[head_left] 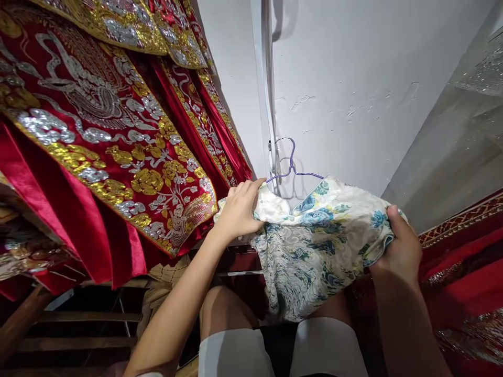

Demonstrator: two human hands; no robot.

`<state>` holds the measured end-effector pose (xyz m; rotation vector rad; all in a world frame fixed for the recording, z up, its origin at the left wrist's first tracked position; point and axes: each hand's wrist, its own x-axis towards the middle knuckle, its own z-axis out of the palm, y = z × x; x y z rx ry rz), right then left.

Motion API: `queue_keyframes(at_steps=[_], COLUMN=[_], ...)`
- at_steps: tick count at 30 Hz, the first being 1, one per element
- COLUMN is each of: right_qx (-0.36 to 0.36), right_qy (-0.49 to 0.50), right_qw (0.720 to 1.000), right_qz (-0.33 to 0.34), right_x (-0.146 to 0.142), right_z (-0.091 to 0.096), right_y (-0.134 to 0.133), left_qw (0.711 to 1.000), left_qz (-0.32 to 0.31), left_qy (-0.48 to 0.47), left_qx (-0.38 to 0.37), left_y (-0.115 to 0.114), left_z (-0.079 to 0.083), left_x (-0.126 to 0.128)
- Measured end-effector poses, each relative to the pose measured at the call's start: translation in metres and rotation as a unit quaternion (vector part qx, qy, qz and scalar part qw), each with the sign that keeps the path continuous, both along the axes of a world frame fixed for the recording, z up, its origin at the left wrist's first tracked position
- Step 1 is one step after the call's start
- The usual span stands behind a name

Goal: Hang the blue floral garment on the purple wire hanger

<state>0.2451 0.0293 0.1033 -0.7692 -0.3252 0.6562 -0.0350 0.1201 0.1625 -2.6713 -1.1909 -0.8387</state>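
Note:
A white garment with blue and green flowers (314, 251) hangs on a thin purple hanger (292, 166) in front of me. The hanger's hook and arms show above the neckline; the rest is inside the cloth. My left hand (243, 209) is closed on the garment's left shoulder, thumb in front and fingers over the top. At the opposite shoulder my right hand (398, 248) grips the sleeve edge, its thumb on the front and its fingers behind the cloth. Between both hands the top of the garment is spread wide, and its lower part hangs in folds above my knees.
Red garments with gold and silver embroidery (149, 157) hang close on the left. A white wall (346, 78) with scuffs stands ahead. More red embroidered cloth (467, 277) lies along the right, below clear plastic covering (463, 152). Wooden slats (78, 317) are at the lower left.

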Motion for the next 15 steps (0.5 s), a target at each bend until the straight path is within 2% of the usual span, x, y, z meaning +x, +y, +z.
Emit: queue_keyframes(at_steps=[4,9,12,15], right_qx=[-0.026,-0.015,-0.005,-0.021], right_qy=[0.042,0.011,0.007,0.03], right_qw=[0.999,1.0,0.999,0.997], right_qz=[-0.002,0.01,-0.038,-0.074], right_x=[-0.012,-0.031,-0.029,-0.023], right_z=[-0.006,-0.024,-0.026,-0.025], right_y=[0.001,-0.003,-0.007,-0.01], left_qw=[1.0,0.999,0.999,0.999], left_qz=[0.012,-0.011,-0.027,-0.031], left_qy=[0.021,0.034,0.022,0.022], left_qx=[0.01,0.03,0.042,0.025], left_y=[-0.005,-0.001,-0.002,-0.006], left_z=[0.002,0.008,0.01,0.006], left_x=[-0.01,-0.024,-0.022,-0.017])
